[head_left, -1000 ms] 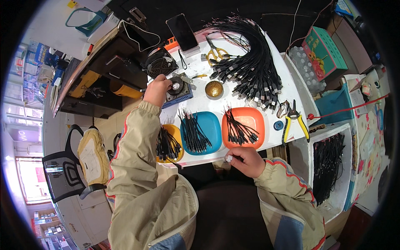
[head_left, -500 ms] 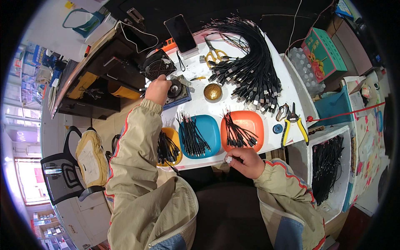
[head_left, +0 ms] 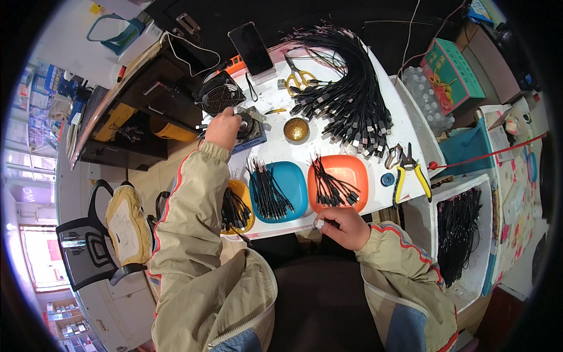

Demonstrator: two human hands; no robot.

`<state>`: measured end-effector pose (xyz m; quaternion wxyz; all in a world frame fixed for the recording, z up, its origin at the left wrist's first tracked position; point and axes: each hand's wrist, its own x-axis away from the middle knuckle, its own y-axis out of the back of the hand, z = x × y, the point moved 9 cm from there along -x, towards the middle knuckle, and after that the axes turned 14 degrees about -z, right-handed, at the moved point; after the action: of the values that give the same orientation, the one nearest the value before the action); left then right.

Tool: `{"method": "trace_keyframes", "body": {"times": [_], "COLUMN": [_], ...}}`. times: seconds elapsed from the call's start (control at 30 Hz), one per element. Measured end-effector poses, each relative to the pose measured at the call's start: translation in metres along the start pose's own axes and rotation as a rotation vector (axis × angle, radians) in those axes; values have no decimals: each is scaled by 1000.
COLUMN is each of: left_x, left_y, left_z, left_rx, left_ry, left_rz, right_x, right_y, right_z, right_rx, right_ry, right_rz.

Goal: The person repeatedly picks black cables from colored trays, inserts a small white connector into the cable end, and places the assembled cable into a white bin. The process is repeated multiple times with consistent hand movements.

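Note:
My left hand point(head_left: 223, 130) is closed beside a small blue box-shaped device point(head_left: 253, 142) with a dark round part on top; its fingertips are hidden from view. Silver-and-black connector ends show at the outer side of that hand. My right hand point(head_left: 347, 227) pinches a small white piece point(head_left: 318, 223) between thumb and fingers, just off the table's near edge. In front of me, short black cables lie in a yellow tray point(head_left: 250, 193), a blue tray point(head_left: 299, 189) and an orange tray point(head_left: 355, 170). A gold-coloured bowl point(head_left: 297, 130) sits behind the trays.
A big bundle of black USB cables point(head_left: 358, 108) covers the table's back right. Scissors point(head_left: 300, 77), a propped phone point(head_left: 251, 48) and a black fan point(head_left: 220, 94) stand behind. Yellow-handled pliers point(head_left: 411, 176) lie at right. A white bin point(head_left: 485, 234) of cables is beside the table.
The view has shifted very slightly, moving the table a little to the left. Both hands keep nearly the same places and grips.

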<state>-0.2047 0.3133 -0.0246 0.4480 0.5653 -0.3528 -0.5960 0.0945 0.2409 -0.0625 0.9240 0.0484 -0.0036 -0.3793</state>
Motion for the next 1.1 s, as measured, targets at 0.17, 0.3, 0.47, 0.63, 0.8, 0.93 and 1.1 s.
{"method": "trace_keyframes", "body": {"times": [0.17,0.3,0.47,0.63,0.8,0.93,1.1], "left_x": [6,35,75,104,102,84,83], "left_y": [42,99,141,150,166,196,251], "left_z": [1,-25,-71,-121,-174,-209,-321], "left_rx": [351,760,1384,1907,1972,1896,2069], "left_ry": [134,279,554,860,802,635,57], "left_rz": [-167,-315,-274,-296,-231,-37,642], "right_x": [5,6,-10,-13,28,70,198], "right_y": [-1,-8,-21,-50,-57,39,221], "right_z": [3,9,34,88,88,116,212], "right_rx": [34,-125,-59,-86,-152,-393,123], "right_ry": [14,-68,-20,262,-28,-29,168], "right_rz": [9,37,34,21,271,-75,-913]}}
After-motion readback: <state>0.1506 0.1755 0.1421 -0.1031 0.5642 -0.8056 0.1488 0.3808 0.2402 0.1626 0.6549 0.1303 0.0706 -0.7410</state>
